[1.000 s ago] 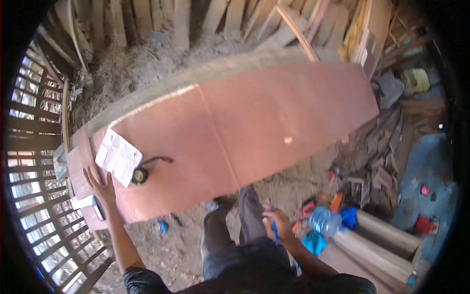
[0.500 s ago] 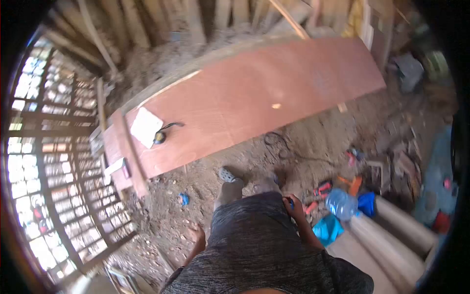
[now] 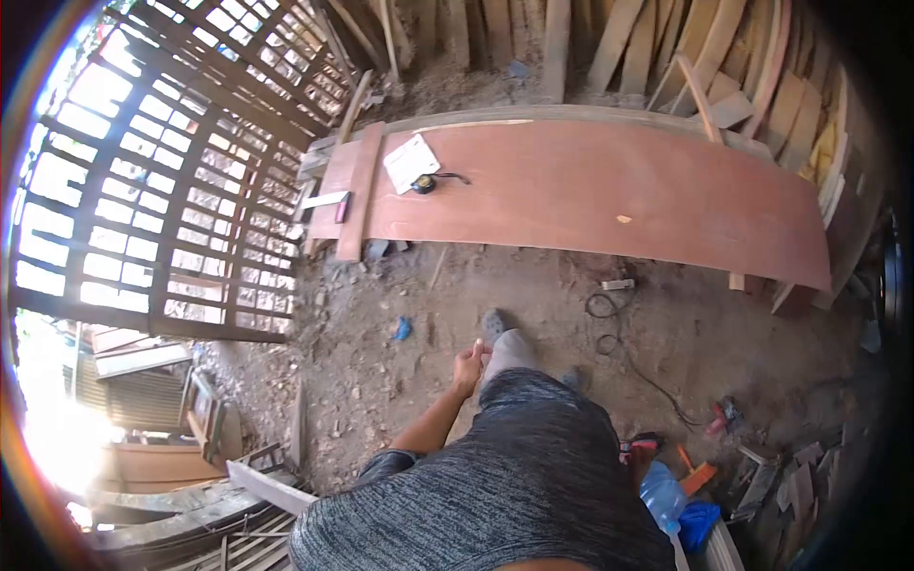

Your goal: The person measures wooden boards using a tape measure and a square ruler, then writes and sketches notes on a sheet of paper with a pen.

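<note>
My left hand point(image 3: 469, 364) hangs in front of my left leg with nothing seen in it, its fingers loosely bent and apart. Beside my right hip a little of my right hand or wrist point(image 3: 640, 464) shows; my shirt hides its fingers. Ahead lies a long reddish plywood sheet point(image 3: 533, 190), with a narrow plank point(image 3: 360, 195) across its left end. On the sheet are a white card-like piece point(image 3: 409, 164) and a black-and-yellow tape measure point(image 3: 424, 184). Left of the plank is a flat white strip with a dark pink end point(image 3: 342, 207). A wood chip point(image 3: 624, 219) lies farther right.
A dark cord point(image 3: 624, 357) runs over the dirt floor from a socket block point(image 3: 619, 284) toward a red tool point(image 3: 724, 417). A plastic bottle point(image 3: 664, 495) is at right. Boards point(image 3: 619, 43) lean behind the sheet; a slatted wall point(image 3: 181, 190) stands left.
My view has turned right and the plywood sheet appears more level. My left hand has come forward to my leg. My right hand, earlier visible at my hip with something small and blue, is now mostly hidden.
</note>
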`<action>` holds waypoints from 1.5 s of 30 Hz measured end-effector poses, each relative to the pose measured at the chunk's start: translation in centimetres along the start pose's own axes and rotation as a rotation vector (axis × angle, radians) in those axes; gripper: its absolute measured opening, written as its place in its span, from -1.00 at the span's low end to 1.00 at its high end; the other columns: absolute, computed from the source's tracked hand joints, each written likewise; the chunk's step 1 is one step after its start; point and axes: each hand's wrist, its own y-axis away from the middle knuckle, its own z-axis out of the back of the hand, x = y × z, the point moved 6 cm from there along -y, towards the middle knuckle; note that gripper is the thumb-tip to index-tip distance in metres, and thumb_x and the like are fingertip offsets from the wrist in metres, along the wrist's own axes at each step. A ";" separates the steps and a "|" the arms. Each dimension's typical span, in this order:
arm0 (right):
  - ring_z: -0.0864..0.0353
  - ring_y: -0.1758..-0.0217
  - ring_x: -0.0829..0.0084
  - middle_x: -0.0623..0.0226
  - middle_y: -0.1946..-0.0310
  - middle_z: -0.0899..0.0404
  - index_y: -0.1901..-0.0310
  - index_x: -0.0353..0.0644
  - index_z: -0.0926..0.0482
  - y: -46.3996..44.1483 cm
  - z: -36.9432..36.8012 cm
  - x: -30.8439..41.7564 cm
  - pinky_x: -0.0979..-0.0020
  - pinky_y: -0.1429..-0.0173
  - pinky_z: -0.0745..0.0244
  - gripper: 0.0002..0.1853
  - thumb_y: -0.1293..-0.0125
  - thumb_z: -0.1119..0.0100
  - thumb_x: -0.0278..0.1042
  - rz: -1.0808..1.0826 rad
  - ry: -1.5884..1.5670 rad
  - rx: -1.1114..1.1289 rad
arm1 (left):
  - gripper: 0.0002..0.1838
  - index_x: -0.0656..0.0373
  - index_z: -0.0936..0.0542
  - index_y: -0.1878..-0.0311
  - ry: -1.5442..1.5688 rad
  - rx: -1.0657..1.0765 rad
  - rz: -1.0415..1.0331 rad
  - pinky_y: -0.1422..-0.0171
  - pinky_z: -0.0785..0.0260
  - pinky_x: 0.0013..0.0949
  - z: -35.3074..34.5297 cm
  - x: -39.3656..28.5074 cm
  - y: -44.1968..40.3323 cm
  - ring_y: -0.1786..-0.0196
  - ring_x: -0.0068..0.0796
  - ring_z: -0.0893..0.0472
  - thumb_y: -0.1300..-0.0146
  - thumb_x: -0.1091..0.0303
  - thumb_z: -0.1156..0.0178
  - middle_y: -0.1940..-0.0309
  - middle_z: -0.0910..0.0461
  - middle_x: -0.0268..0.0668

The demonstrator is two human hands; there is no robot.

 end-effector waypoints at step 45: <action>-0.61 0.11 0.17 0.18 0.19 -0.64 0.09 -0.02 -0.69 -3.1 2.1 -7.7 0.17 0.03 -0.51 -0.69 -0.16 -0.37 -0.12 0.280 0.196 -0.194 | -0.19 0.11 -0.35 -0.59 -0.627 1.826 -0.613 -0.74 0.10 -0.09 -18.6 -21.3 34.6 -0.69 -0.13 -0.11 -0.50 -0.27 -0.08 -0.65 -0.21 -0.14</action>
